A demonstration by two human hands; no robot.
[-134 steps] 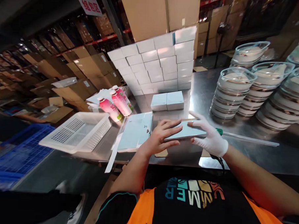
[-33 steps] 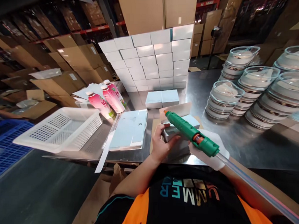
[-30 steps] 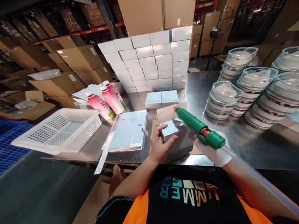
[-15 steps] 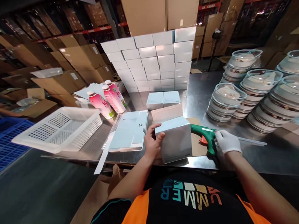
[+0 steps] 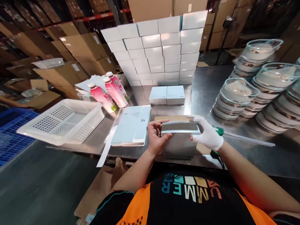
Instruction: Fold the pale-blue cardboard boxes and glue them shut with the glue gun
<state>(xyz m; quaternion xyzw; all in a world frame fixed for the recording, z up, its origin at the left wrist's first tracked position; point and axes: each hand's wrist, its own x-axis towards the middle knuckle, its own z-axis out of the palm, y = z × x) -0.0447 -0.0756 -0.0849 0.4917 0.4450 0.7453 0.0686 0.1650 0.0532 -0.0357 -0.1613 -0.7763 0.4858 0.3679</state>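
Observation:
Both hands hold a white cardboard box (image 5: 179, 145) at the table's front edge, its narrow opening or raised flap facing up. My left hand (image 5: 157, 136), bare, grips the box's left side with thumb in front. On the right side, my right hand (image 5: 207, 134) in a white glove is closed around the box's upper corner. Behind the right wrist lies a green glue gun (image 5: 218, 130), mostly hidden, with clear glue sticks (image 5: 248, 139) beside it. A stack of flat pale-blue sheets (image 5: 129, 126) lies left of my left hand.
Two closed white boxes (image 5: 167, 95) stand ahead, before a wall of stacked white boxes (image 5: 152, 53). Stacked glass bowls (image 5: 236, 93) occupy the right. Pink bottles (image 5: 104, 99) and a white plastic basket (image 5: 62, 122) are at left, near a blue crate (image 5: 12, 133).
My right hand has let go of the glue gun and now grips the box's right side. The box has been tilted, with its narrow top part now showing.

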